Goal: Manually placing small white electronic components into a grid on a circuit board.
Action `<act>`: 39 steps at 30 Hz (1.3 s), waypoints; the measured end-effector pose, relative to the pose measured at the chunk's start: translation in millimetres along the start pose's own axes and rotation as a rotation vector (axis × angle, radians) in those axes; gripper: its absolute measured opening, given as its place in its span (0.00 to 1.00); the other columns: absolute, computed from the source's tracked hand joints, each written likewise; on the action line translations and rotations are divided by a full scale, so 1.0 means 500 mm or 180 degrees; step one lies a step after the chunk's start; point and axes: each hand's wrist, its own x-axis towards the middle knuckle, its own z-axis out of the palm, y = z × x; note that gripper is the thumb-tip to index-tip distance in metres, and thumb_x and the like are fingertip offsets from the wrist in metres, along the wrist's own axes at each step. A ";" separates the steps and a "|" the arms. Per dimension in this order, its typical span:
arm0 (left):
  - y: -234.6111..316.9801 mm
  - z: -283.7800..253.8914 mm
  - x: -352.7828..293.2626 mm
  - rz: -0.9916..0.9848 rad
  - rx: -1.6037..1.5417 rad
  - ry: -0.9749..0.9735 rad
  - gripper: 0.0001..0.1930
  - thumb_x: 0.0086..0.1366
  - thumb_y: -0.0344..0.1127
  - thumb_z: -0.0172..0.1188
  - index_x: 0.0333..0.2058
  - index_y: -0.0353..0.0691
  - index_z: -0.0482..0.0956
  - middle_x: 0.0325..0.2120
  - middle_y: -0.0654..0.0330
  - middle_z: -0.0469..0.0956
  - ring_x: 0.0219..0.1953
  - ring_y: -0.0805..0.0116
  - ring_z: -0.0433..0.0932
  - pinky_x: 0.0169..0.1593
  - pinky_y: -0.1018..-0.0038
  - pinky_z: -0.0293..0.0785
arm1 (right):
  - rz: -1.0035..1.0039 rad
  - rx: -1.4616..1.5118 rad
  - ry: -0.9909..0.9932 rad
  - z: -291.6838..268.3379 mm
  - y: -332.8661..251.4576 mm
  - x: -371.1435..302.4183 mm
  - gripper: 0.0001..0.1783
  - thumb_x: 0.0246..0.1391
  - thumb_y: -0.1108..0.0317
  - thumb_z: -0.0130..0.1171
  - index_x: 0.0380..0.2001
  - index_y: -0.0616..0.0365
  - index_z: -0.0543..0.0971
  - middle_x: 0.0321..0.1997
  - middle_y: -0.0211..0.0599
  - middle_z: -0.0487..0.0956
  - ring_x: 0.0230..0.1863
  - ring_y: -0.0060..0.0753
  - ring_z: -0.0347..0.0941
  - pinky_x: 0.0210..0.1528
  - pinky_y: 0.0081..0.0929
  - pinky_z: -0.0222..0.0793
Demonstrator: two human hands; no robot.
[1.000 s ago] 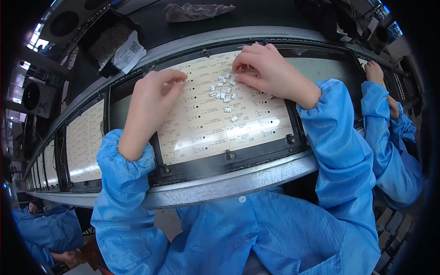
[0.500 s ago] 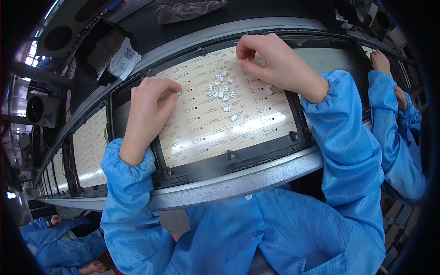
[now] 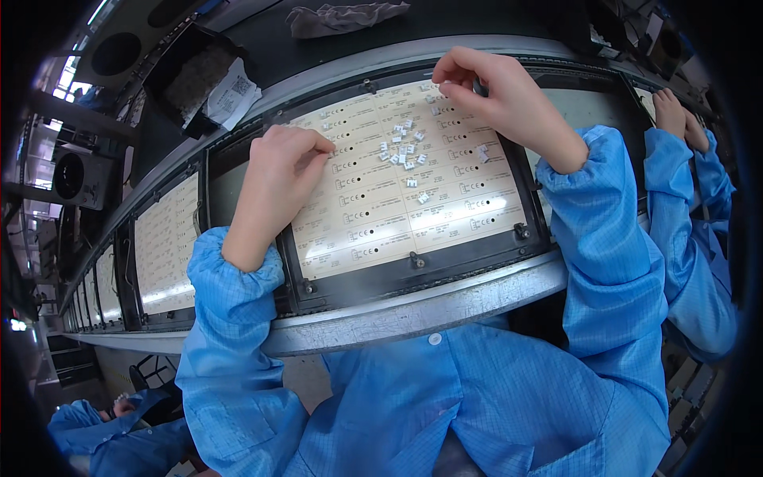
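Note:
A cream panel of printed circuit boards (image 3: 334, 242) lies in a black frame before me. Loose small white connectors (image 3: 403, 155) are scattered in a cluster near its middle. My left hand (image 3: 280, 176) is over the panel's left side, thumb and forefinger pinched at a small white connector that partly shows at the tips. Toward the far edge, my right hand (image 3: 501, 99) has curled fingers, thumb and forefinger close together; what they hold is hidden. Beside those fingertips, a few white connectors (image 3: 431, 99) sit on the panel.
A black bin (image 3: 179, 79) with a white label sheet (image 3: 233, 95) stands beyond the rail at the left. A grey cloth (image 3: 346, 20) lies at the back. More framed panels (image 3: 167, 246) line up leftward. A metal rail (image 3: 421, 310) runs in front; a co-worker's hands (image 3: 671, 115) are at right.
The whole view has shifted, so the panel appears slightly farther right and higher. My right hand has moved a little away, uncovering connectors beside its fingertips. The left hand keeps its pinch.

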 end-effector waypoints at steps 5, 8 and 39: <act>0.012 0.005 -0.003 0.0449 0.0809 0.0104 0.05 0.59 0.29 0.65 0.35 0.40 0.85 0.31 0.60 0.80 0.38 0.63 0.75 0.45 0.67 0.68 | -0.0003 0.0128 -0.0070 -0.006 -0.001 -0.008 0.08 0.62 0.69 0.60 0.41 0.62 0.78 0.34 0.33 0.80 0.32 0.22 0.74 0.34 0.18 0.69; 0.018 0.006 -0.002 0.0167 0.0546 0.0013 0.05 0.59 0.31 0.66 0.35 0.42 0.85 0.33 0.62 0.80 0.39 0.63 0.75 0.46 0.67 0.65 | 0.0298 0.0512 -0.0014 -0.016 0.002 -0.020 0.08 0.62 0.68 0.60 0.40 0.62 0.79 0.33 0.32 0.80 0.30 0.22 0.73 0.32 0.18 0.68; 0.058 0.001 0.025 0.0552 -0.0296 0.0492 0.06 0.60 0.28 0.61 0.36 0.35 0.81 0.33 0.56 0.79 0.40 0.54 0.76 0.44 0.64 0.75 | -0.0027 -0.0266 -0.0696 -0.021 0.019 -0.048 0.08 0.58 0.77 0.60 0.41 0.62 0.83 0.39 0.37 0.78 0.38 0.32 0.76 0.39 0.26 0.73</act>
